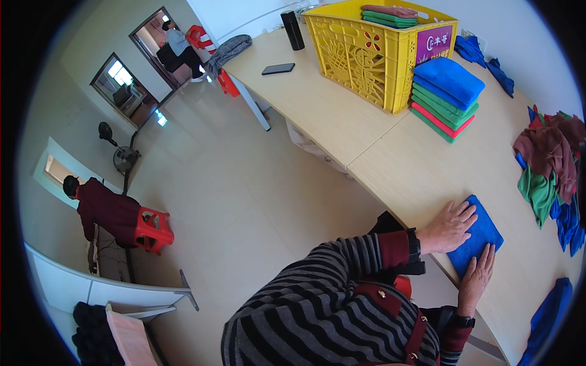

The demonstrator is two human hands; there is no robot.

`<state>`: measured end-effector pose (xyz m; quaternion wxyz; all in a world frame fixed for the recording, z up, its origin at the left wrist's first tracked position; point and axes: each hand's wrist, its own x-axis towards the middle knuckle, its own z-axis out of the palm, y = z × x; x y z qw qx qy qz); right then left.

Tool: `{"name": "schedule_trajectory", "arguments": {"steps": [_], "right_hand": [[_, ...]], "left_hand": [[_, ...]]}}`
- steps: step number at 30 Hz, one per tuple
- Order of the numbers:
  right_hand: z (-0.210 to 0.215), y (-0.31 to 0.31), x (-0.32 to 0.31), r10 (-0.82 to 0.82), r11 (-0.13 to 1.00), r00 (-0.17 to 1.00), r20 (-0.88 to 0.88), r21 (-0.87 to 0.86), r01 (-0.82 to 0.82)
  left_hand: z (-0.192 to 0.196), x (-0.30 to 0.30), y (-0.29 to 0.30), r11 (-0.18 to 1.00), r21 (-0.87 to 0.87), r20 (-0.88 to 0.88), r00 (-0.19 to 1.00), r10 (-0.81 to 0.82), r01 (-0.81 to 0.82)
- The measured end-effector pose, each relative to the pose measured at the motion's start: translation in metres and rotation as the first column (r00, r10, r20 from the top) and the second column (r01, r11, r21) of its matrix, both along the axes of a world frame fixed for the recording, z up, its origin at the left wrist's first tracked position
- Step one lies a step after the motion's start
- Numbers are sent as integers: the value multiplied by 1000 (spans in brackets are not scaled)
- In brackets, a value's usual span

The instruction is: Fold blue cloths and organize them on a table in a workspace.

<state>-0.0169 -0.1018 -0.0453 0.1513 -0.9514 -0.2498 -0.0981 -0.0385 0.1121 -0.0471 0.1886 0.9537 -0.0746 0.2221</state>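
A folded blue cloth (pixel 476 235) lies flat at the near edge of the wooden table. My left hand (pixel 448 227) rests on its left side, palm down with the fingers stretched out. My right hand (pixel 478 277) presses along the cloth's near right edge, fingers extended and lying flat. Neither hand grips anything. Farther back on the table stands a neat stack of folded cloths (pixel 447 97) in blue, green and red. To the right is a loose heap of crumpled cloths (pixel 549 155) in brown, green and blue.
A yellow plastic crate (pixel 360 64) holding folded cloths stands behind the stack. Near it are a phone (pixel 278 69) and a black cylinder (pixel 292 30). More blue cloth (pixel 546 320) lies at the right. One person sits on a red stool (pixel 154 230); another sits by the far doorway.
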Motion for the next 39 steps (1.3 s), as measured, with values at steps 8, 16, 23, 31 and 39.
{"name": "schedule_trajectory", "arguments": {"steps": [8,16,23,31,39], "right_hand": [[0,-3,-1,4,1000,1000,22,8,-4],[0,-5,-3,11,1000,999,34,-2,-11],[7,-13,-14,-30,999,999,43,37,28],[18,10,-12,-64,996,997,33,59,62],[17,-5,-16,-137,991,990,34,0,137]], "left_hand": [[5,-1,1,1000,26,-11,1000,0,0],[-6,0,0,998,56,105,994,26,-32],[5,1,-9,1000,28,14,1000,-13,13],[-5,9,19,996,87,-70,997,23,-17],[1,9,19,998,55,-116,993,-23,30]]}}
